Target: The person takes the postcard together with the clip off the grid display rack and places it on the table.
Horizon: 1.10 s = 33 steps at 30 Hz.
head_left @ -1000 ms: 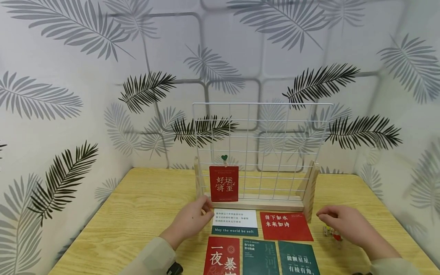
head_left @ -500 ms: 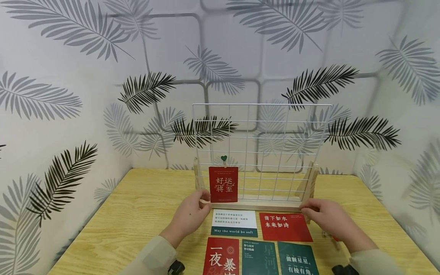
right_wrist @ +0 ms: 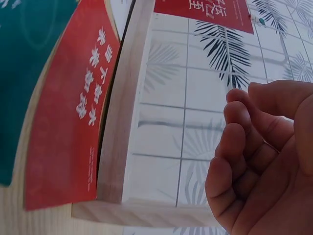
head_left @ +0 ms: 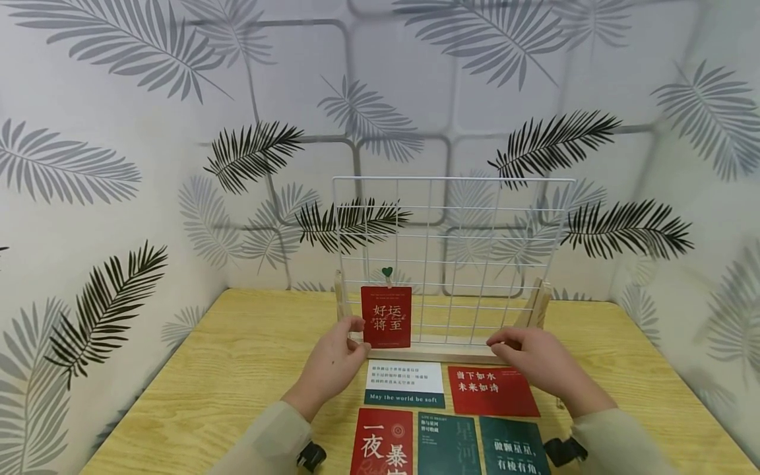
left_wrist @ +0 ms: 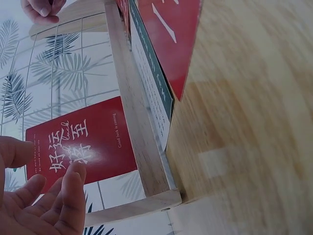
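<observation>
A red card (head_left: 386,335) with white characters hangs on the white wire grid (head_left: 454,178), under a clip with a green heart (head_left: 387,272). My left hand (head_left: 332,366) is at the card's lower left edge. In the left wrist view its loosely bent fingertips overlap the hanging card (left_wrist: 105,142), with thumb and fingers apart. Over the wooden base (head_left: 439,351), in front of the grid's right half, is my right hand (head_left: 543,363). The right wrist view shows that hand's fingers (right_wrist: 232,142) loosely curled, with nothing in them.
Before the stand lie a white-and-green card (head_left: 406,381) and a red card (head_left: 493,396). Nearer are another red card (head_left: 374,455) and two green cards (head_left: 448,448). A small item partly shows beside my right wrist. Patterned walls enclose the wooden table (head_left: 237,369).
My right hand has moved left from beside the stand to in front of the grid. My left hand has shifted slightly up and right against the hanging card's edge.
</observation>
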Each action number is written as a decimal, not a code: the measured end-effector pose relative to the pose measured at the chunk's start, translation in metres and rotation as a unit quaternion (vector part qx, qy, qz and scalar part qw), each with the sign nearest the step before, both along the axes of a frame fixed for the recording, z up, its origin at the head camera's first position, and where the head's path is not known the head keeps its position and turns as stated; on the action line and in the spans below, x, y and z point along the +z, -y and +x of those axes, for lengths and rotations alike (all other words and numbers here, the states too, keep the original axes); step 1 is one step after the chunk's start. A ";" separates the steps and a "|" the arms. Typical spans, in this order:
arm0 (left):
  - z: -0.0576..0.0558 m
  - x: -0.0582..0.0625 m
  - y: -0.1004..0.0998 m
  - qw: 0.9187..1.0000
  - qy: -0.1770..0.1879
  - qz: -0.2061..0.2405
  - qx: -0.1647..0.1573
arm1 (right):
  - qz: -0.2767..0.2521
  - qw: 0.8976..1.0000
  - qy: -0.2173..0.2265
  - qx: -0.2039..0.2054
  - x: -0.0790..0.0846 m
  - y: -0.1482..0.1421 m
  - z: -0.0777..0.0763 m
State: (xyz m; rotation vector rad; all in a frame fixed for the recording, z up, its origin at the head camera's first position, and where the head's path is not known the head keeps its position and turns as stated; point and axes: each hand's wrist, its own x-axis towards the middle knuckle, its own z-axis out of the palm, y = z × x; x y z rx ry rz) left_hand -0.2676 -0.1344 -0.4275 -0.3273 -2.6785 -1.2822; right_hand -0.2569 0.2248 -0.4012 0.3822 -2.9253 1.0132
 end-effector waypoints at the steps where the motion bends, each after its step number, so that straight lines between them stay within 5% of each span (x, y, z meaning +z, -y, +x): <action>1: 0.000 0.001 -0.001 1.000 0.001 0.002 0.004 | -0.004 1.000 -0.001 0.002 0.001 0.002 -0.001; 16: -0.006 0.007 -0.008 0.999 0.027 0.031 0.033 | -0.025 0.999 -0.041 0.019 0.018 0.031 -0.012; 33: -0.011 0.010 -0.013 0.998 0.030 0.015 0.058 | 0.022 0.994 -0.092 0.061 0.046 0.079 -0.029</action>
